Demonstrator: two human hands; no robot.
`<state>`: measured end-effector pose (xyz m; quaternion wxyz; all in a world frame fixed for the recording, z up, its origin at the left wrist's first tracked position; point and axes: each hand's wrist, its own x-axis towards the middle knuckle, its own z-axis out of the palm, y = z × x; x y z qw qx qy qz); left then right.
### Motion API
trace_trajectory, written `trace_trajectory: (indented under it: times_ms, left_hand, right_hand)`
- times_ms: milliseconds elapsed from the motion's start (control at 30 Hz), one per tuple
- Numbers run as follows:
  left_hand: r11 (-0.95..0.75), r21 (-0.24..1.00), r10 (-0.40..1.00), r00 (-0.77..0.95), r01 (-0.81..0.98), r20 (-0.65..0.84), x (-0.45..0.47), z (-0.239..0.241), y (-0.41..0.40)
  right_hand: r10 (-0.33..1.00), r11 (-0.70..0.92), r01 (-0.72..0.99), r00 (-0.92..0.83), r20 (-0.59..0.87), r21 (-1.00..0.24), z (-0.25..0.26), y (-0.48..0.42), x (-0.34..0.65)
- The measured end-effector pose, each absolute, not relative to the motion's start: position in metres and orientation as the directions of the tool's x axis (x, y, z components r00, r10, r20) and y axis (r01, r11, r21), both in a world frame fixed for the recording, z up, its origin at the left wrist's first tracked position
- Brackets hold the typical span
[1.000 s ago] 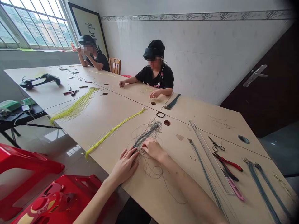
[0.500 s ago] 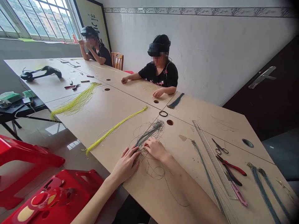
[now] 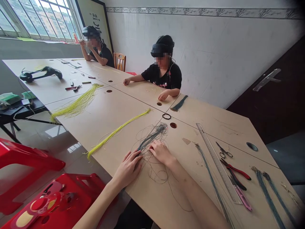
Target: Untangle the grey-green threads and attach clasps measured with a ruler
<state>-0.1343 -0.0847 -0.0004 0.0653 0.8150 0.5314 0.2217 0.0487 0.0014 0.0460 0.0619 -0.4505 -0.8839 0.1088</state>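
A tangled bundle of dark blue-green thread [image 3: 152, 136] lies on the table in front of me, with loose loops around it. My left hand [image 3: 128, 168] rests on the bundle's near part, fingers stretched out and pressing it to the tabletop. Just right of it, my right hand [image 3: 160, 153] has its fingers curled together at the bundle's side, pinching fine loose thread. The fingertips are partly hidden. Thin strands trail from there towards the table's near edge. To the left lies a yellow thread bundle [image 3: 119, 128].
To the right lie a clear ruler [image 3: 218, 162], scissors [image 3: 223, 150], red-and-black pliers [image 3: 234, 168], a pink-handled tool [image 3: 243, 198] and more blue-green bundles [image 3: 267, 190]. A black ring [image 3: 166, 116] sits near a table hole [image 3: 173, 125]. Two people sit across. Red stools [image 3: 54, 200] stand at left.
My right hand has shifted slightly to the right, away from my left hand. My left hand stays on the bundle. The nearer person's hand has moved slightly.
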Motion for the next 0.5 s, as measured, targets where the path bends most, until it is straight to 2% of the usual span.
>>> trace_trajectory:
  times_ms: [200, 400, 500]
  left_hand:
    - [-0.416, 0.372, 0.900, 0.316, 0.830, 0.302, -0.132, 0.005, -0.084]
    - [-0.418, 0.269, 0.890, 0.332, 0.868, 0.314, -0.122, 0.010, -0.079]
    - [-0.409, 0.255, 0.896, 0.332, 0.876, 0.294, -0.120, 0.006, -0.076]
  right_hand:
    - [0.809, 0.576, 0.779, -0.586, 0.040, -0.248, 0.045, 0.002, 0.046]
    - [0.815, 0.567, 0.793, -0.580, 0.010, -0.221, 0.047, 0.000, 0.041]
    - [0.826, 0.550, 0.810, -0.564, -0.014, -0.205, 0.048, 0.000, 0.039]
